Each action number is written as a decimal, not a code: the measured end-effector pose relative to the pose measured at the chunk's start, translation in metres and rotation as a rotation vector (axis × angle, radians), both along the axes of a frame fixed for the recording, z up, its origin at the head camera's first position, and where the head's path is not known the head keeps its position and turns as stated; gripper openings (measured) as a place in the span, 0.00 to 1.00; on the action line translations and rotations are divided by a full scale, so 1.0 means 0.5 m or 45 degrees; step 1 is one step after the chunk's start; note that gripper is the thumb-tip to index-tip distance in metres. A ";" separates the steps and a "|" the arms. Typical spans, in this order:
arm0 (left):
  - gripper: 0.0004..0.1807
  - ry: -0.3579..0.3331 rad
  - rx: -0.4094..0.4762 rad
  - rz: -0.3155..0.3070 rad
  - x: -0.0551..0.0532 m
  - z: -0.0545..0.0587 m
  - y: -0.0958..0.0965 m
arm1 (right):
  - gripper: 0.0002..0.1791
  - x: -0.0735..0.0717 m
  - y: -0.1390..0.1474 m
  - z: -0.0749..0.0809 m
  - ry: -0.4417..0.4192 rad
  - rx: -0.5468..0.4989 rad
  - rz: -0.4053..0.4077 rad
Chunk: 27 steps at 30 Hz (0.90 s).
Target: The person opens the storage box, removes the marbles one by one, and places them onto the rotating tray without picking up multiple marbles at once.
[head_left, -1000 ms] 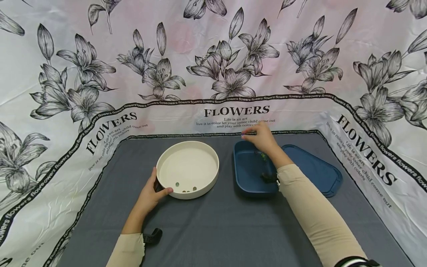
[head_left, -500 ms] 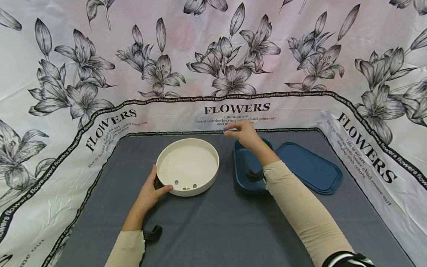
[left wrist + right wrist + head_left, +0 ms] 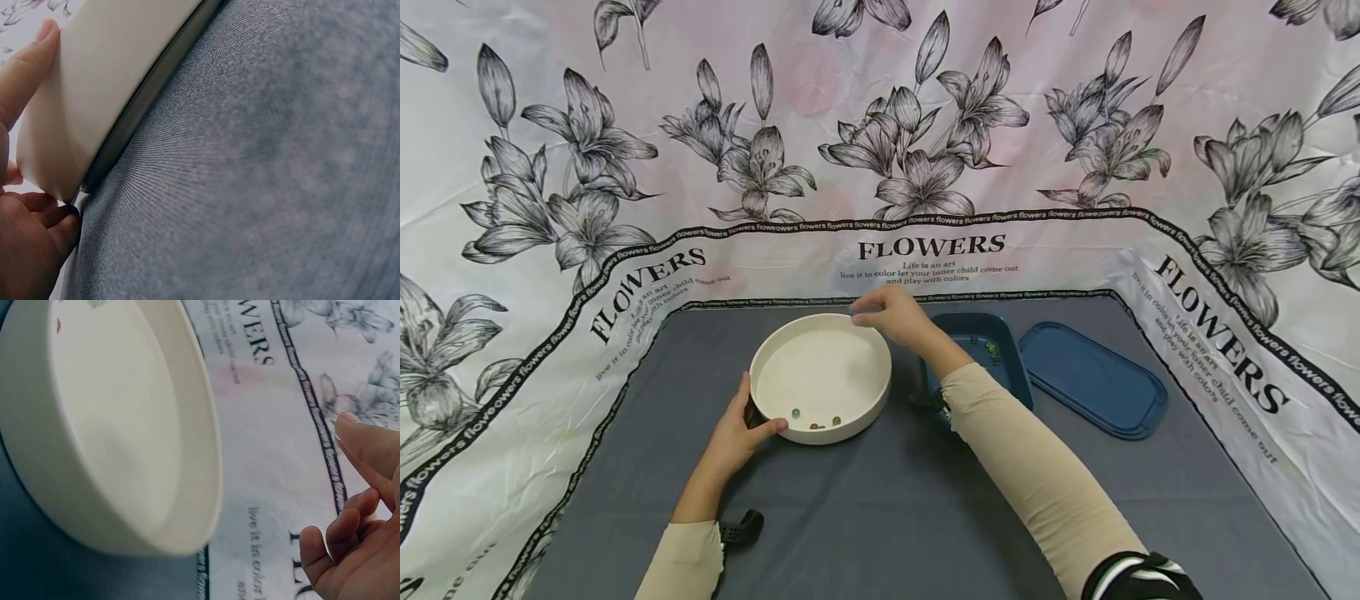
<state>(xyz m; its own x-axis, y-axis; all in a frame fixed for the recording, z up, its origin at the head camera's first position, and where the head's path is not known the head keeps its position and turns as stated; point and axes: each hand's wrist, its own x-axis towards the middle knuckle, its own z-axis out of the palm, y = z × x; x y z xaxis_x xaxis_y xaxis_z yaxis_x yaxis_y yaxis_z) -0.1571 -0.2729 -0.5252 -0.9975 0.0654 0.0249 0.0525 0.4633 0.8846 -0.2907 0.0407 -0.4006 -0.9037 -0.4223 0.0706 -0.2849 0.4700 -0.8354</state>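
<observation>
Currently a blue rectangular container [image 3: 1017, 364] sits at three o'clock from the cream round dish [image 3: 822, 358] on the tabletop [image 3: 850, 525], its blue lid [image 3: 1093, 382] beyond at three o'clock. The right sleeve [image 3: 1030, 483] crosses the container, partly hiding it; green pieces [image 3: 993, 351] show inside. The left hand [image 3: 736, 433] grips the dish at eight o'clock; the right hand [image 3: 897, 318], above its one-o'clock rim, pinches a tiny bluish piece [image 3: 853, 313] between thumb and forefinger. Small beads [image 3: 796, 412] lie inside near six o'clock. Only the left wrist view shows fingers tucked against the dish's base.
</observation>
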 end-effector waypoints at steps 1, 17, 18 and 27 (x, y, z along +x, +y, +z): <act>0.67 0.000 -0.004 0.004 0.001 0.001 -0.001 | 0.15 -0.001 -0.011 -0.001 -0.005 0.001 0.016; 0.68 0.031 0.016 -0.024 0.001 -0.004 -0.004 | 0.15 -0.032 -0.106 -0.059 -0.049 0.221 0.093; 0.68 0.033 0.015 -0.025 -0.001 -0.005 -0.004 | 0.15 -0.033 -0.109 -0.063 -0.054 0.229 0.092; 0.68 0.030 0.009 -0.016 -0.002 -0.001 -0.008 | 0.13 -0.035 -0.141 -0.081 -0.104 0.291 0.098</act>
<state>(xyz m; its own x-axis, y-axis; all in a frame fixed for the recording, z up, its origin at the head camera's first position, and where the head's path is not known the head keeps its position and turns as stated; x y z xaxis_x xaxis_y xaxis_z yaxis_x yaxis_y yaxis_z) -0.1580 -0.2770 -0.5256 -0.9958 0.0774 0.0492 0.0793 0.4563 0.8863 -0.3079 -0.0298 -0.4410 -0.8669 -0.4868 -0.1071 -0.2629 0.6290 -0.7316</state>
